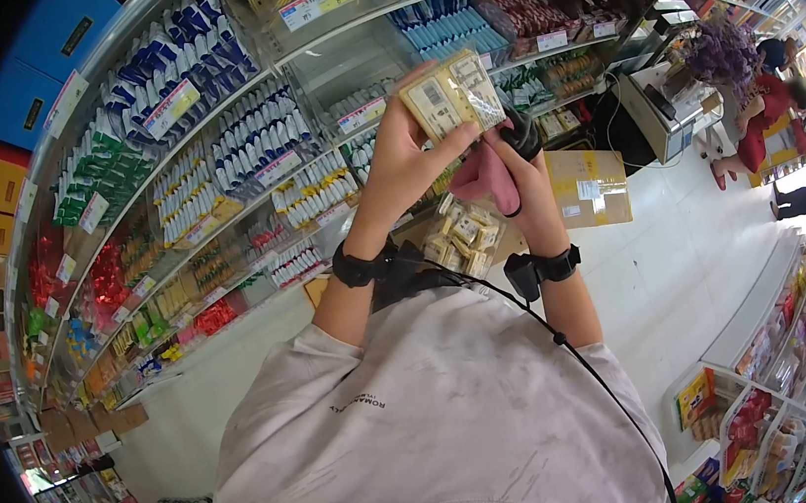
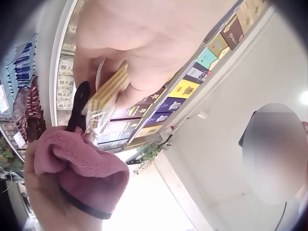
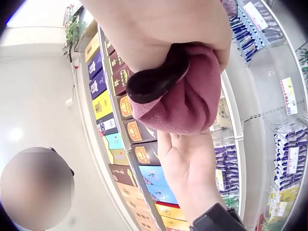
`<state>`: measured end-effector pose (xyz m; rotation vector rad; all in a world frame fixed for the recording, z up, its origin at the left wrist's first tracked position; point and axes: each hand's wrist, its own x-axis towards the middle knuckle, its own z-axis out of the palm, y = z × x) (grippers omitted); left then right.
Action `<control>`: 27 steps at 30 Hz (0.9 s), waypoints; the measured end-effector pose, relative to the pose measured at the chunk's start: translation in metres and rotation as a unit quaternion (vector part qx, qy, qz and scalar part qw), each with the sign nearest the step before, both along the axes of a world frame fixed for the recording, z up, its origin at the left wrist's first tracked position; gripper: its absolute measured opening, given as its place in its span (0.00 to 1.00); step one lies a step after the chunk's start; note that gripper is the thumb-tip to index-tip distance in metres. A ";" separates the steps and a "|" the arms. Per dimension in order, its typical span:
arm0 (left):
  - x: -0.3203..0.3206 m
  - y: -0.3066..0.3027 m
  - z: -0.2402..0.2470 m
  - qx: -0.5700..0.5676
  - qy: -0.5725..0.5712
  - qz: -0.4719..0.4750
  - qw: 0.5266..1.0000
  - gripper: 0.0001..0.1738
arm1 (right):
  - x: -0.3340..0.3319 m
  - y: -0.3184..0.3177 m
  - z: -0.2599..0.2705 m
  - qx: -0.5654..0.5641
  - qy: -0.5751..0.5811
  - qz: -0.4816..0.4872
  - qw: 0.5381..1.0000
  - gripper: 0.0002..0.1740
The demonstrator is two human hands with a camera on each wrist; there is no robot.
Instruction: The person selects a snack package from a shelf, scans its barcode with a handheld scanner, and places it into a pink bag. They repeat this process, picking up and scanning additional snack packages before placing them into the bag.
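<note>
The left hand (image 1: 404, 157) grips a clear-wrapped pack (image 1: 450, 97) by its edges, up in front of the shelves, so if the thumb eases, the slick-looking film could let it slide and fall towards the smaller packs (image 1: 464, 239) lower down. The right hand (image 1: 526, 183) clutches a dark-edged pink cloth (image 1: 482, 181) close beside it, and a careless rub might snag or crease the wrapping. The cloth hides some right fingertips, glare blurs the pack's print, and I cannot tell whether cloth and wrapping touch.
</note>
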<state>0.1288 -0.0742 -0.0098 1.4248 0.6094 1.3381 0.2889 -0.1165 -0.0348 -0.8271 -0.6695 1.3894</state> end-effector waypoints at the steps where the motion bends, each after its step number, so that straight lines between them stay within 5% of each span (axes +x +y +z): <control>1: -0.001 -0.001 0.001 -0.032 -0.018 -0.004 0.999 0.35 | 0.000 -0.001 0.001 0.002 -0.008 0.001 1.000 0.12; 11: -0.007 -0.003 0.009 -0.083 -0.020 -0.018 0.996 0.31 | 0.001 0.000 -0.009 0.042 -0.083 0.030 0.995 0.09; 14: -0.017 0.001 0.011 -0.063 0.007 -0.022 0.998 0.32 | 0.003 0.002 0.000 0.083 -0.234 0.011 0.969 0.09; 20: -0.034 0.007 0.024 0.020 0.125 -0.054 0.991 0.34 | 0.009 0.011 -0.008 0.017 -0.018 -0.031 0.999 0.17; 23: -0.033 0.012 0.024 -0.033 0.174 -0.071 0.982 0.36 | -0.001 0.009 0.008 0.011 0.171 0.101 0.980 0.23; 27: -0.033 0.011 0.034 -0.080 0.206 -0.039 0.974 0.35 | -0.007 -0.001 0.003 0.084 0.049 0.183 0.978 0.25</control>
